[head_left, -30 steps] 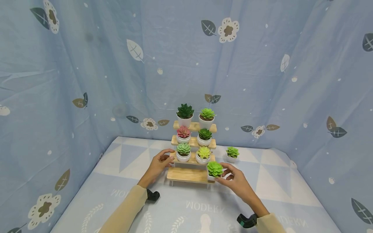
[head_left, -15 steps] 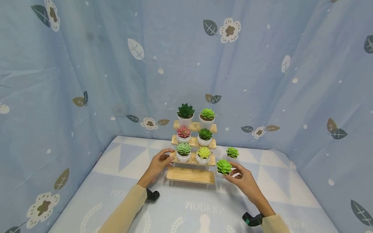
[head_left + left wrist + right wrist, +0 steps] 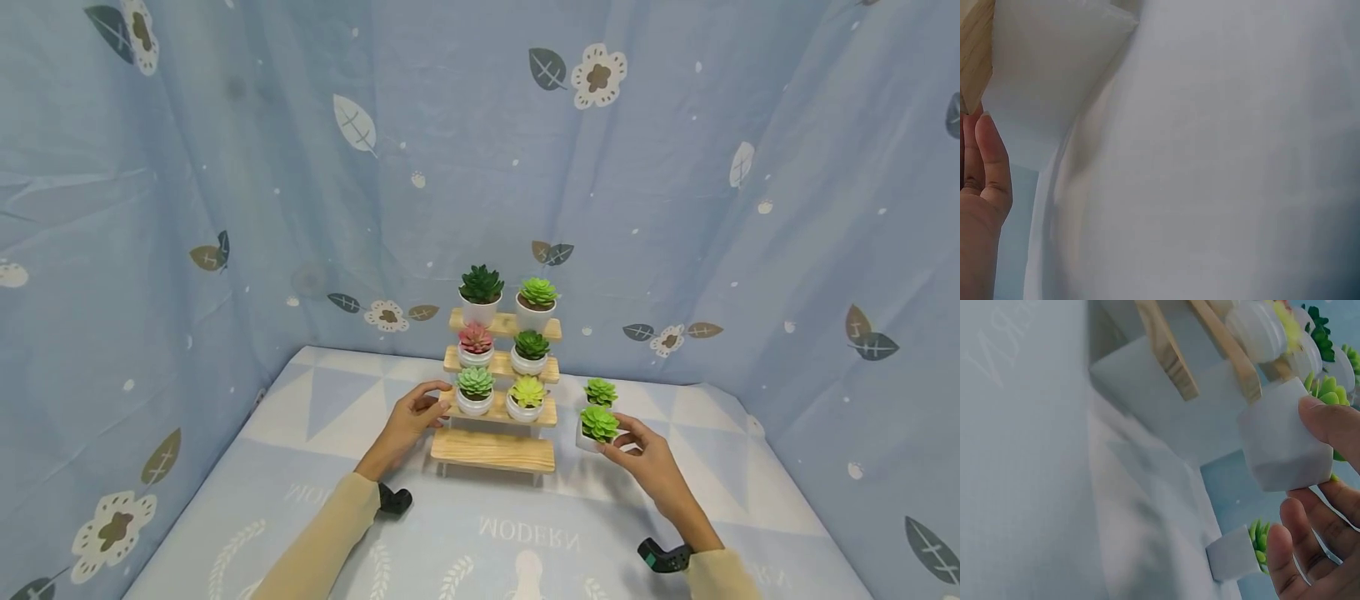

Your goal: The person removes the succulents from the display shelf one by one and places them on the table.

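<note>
A small succulent in a white square pot (image 3: 597, 427) is pinched between the thumb and fingers of my right hand (image 3: 651, 461), just right of the tiered wooden stand (image 3: 491, 451). In the right wrist view, the white pot (image 3: 1285, 437) is held off the table, its underside showing. My left hand (image 3: 407, 421) grips the left end of the stand's second tier from the bottom; in the left wrist view, thumb and fingers (image 3: 994, 153) meet the wood's edge (image 3: 974, 53). Pairs of potted succulents stand on the upper three tiers, while the lowest tier is bare.
Another green succulent in a white square pot (image 3: 601, 392) stands on the table behind the held one, partly hidden by it. A patterned cloth (image 3: 450, 533) covers the table. Blue floral curtains (image 3: 450, 150) enclose the back and sides.
My right hand has carried the potted succulent rightward, off the stand's lowest tier and out over the table. My left hand has stayed at the stand.
</note>
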{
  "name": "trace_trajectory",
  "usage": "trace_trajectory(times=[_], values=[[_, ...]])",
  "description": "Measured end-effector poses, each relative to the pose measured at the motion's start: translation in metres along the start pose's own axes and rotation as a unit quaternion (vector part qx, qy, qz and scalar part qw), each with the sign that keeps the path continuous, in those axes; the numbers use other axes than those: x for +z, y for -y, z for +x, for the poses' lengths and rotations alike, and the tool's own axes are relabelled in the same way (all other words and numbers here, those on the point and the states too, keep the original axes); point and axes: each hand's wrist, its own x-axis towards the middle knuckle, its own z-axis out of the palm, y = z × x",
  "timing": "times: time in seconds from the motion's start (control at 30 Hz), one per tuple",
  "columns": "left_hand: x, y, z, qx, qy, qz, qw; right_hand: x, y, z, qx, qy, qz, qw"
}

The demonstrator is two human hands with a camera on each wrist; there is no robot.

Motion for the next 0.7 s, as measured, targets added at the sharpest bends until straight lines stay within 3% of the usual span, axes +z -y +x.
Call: trace_trajectory(times=[0.7], values=[[0.001,-0.009,-0.003,-0.016,0.012,-0.007,0.9998,-0.028,-0.025,0.027,0.011,-0.016,-0.027,0.9995]])
